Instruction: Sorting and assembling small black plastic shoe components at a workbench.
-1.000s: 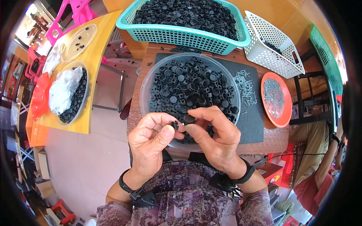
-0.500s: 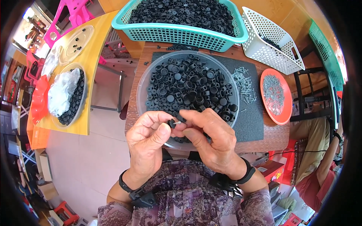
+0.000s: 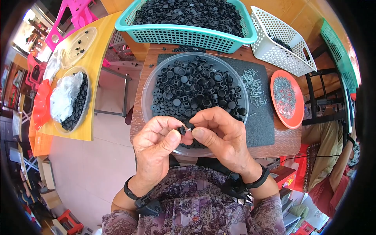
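Observation:
Over the near edge of a clear round tub (image 3: 145, 98), my two hands meet. My left hand (image 3: 154, 143) pinches a small black plastic piece (image 3: 181, 130) between thumb and fingertips. Out of that piece, toward the right, runs a short silvery screw (image 3: 187, 129). At the screw's other end, my right hand (image 3: 223, 139) grips a second black plastic piece (image 3: 189, 125) between thumb and forefinger. Fingertips partly cover both pieces. Beneath the hands, the tub holds many loose black plastic caps (image 3: 196, 84), some ring-shaped, some flat discs.
A teal basket (image 3: 188, 37) of black parts stands at the back, beside a white perforated basket (image 3: 282, 51). Loose screws (image 3: 254, 88) lie on a dark mat (image 3: 260, 129), with more in an orange dish (image 3: 299, 100). A yellow table (image 3: 100, 47) is at left; another person's arm (image 3: 338, 162) shows at right.
My right thumb and forefinger have closed in, and the right-hand black piece now sits against the screw's end. My left hand has barely shifted.

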